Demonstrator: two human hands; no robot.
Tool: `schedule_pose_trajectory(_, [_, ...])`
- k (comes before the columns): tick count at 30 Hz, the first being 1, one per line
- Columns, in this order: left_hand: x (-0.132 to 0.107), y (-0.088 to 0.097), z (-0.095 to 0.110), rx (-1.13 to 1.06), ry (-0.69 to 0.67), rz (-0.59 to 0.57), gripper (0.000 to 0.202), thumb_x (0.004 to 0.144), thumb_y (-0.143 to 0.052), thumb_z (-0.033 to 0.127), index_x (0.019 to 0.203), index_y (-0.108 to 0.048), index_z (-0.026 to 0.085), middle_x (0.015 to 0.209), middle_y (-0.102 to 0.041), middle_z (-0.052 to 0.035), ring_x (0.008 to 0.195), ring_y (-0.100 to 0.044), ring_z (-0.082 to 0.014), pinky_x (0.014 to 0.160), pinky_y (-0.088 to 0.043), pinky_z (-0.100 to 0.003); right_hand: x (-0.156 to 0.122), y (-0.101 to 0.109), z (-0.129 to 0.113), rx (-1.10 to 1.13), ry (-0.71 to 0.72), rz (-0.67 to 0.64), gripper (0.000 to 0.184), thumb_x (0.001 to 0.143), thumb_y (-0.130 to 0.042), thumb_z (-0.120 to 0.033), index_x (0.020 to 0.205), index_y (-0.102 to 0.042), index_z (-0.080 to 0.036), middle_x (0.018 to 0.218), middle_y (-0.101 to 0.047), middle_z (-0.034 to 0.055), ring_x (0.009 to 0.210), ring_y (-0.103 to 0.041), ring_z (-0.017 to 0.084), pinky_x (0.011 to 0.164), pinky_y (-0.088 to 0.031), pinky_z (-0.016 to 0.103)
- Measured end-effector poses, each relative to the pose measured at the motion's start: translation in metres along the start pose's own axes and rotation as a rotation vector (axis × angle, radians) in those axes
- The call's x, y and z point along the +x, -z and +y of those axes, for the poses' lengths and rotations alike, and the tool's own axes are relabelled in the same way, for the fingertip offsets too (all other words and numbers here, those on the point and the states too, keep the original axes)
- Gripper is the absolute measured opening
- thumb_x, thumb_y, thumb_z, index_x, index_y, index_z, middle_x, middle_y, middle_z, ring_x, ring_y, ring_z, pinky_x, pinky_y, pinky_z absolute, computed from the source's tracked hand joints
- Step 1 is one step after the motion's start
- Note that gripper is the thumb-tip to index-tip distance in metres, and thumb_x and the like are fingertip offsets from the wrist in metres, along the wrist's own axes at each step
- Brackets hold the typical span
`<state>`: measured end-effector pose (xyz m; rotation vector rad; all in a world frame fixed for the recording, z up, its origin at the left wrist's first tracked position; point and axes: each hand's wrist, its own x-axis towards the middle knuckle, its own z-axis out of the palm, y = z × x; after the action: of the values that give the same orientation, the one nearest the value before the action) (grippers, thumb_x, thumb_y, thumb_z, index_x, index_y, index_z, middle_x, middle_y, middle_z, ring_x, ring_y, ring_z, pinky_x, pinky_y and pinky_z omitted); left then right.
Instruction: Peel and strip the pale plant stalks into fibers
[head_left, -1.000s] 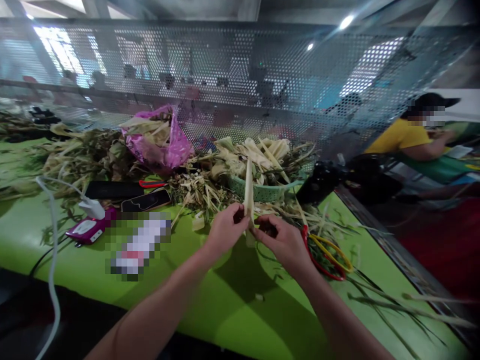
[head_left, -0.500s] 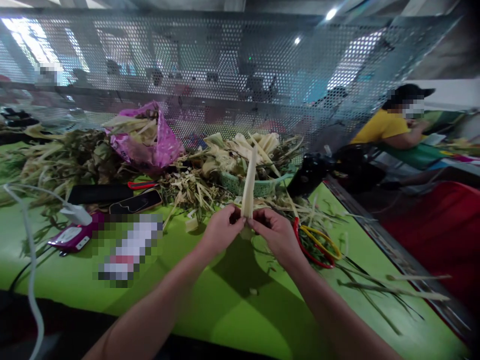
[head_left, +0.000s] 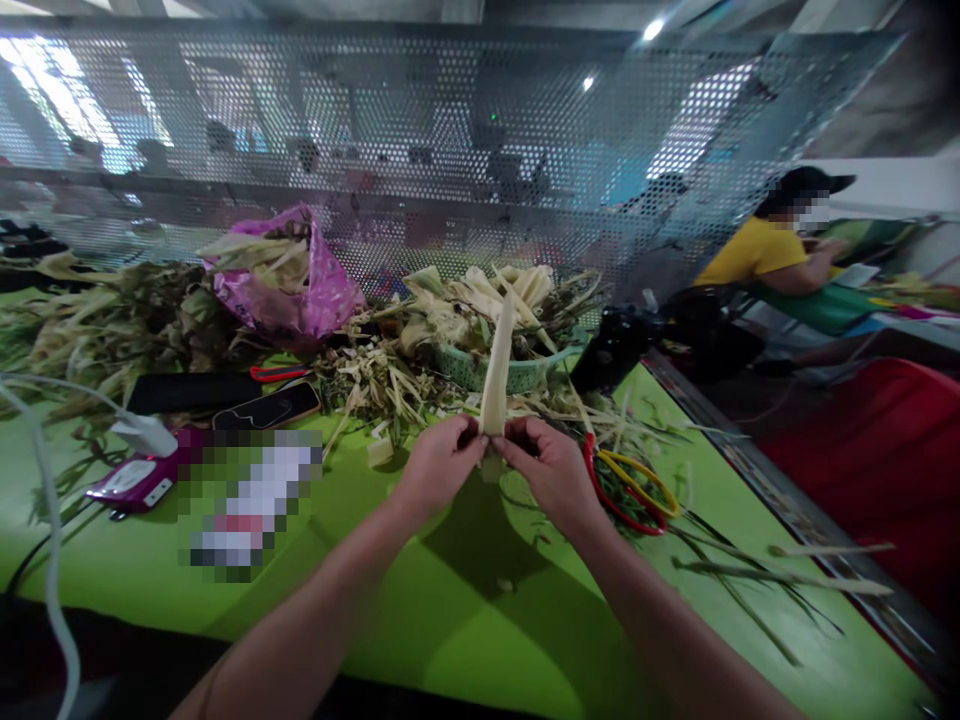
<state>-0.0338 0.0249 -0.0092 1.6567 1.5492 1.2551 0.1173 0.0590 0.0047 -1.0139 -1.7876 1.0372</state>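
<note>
Upright between my hands stands a pale, pointed corn husk (head_left: pixel 496 370). Its lower end is pinched from the left by my left hand (head_left: pixel 442 460) and from the right by my right hand (head_left: pixel 551 465), thumbs and fingertips close together. Behind it, a green plastic basket (head_left: pixel 529 376) holds more pale husks (head_left: pixel 517 295). Just right of my right hand lie scissors (head_left: pixel 637 490) with one red and one yellow handle, on small green scraps.
A pink plastic bag (head_left: pixel 322 290) of husks sits by a perforated metal screen (head_left: pixel 450 120). Phone (head_left: pixel 266 405), purple power strip (head_left: pixel 142 480) and white cable (head_left: pixel 49 520) lie left. Dry stalks (head_left: pixel 787 575) lie right on the green table (head_left: pixel 420 640). A person in yellow (head_left: pixel 757 250) sits beyond.
The view has shifted slightly, so the surroundings sit a little further left. Both hands keep their pinch on the husk, which stays upright.
</note>
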Motion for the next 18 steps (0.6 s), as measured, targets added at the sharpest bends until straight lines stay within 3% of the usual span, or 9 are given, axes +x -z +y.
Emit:
schedule_pose_trajectory(9, [-0.002, 0.002, 0.004, 0.167, -0.021, -0.027, 0.017, 0.084, -0.048, 0.028, 0.072, -0.056, 0.017, 0.071, -0.059, -0.0009, 0.063, -0.050, -0.0132, 0.061, -0.036, -0.025, 0.004, 0.000, 0.009, -0.048, -0.008, -0.060, 0.013, 0.076, -0.060, -0.031, 0.080, -0.058, -0.018, 0.076, -0.062, 0.0026, 0.071, -0.055, 0.017, 0.066, -0.044, 0.029])
schedule_pose_trajectory(18, [0.000, -0.001, -0.002, -0.074, 0.035, -0.041, 0.014, 0.081, -0.051, 0.028, 0.074, -0.056, 0.018, 0.069, -0.056, 0.0010, 0.064, -0.048, -0.0122, 0.060, -0.037, -0.023, 0.007, 0.001, 0.012, 0.111, -0.047, -0.161, 0.017, 0.077, -0.059, -0.035, 0.080, -0.054, -0.019, 0.078, -0.059, 0.0011, 0.072, -0.053, 0.016, 0.067, -0.043, 0.029])
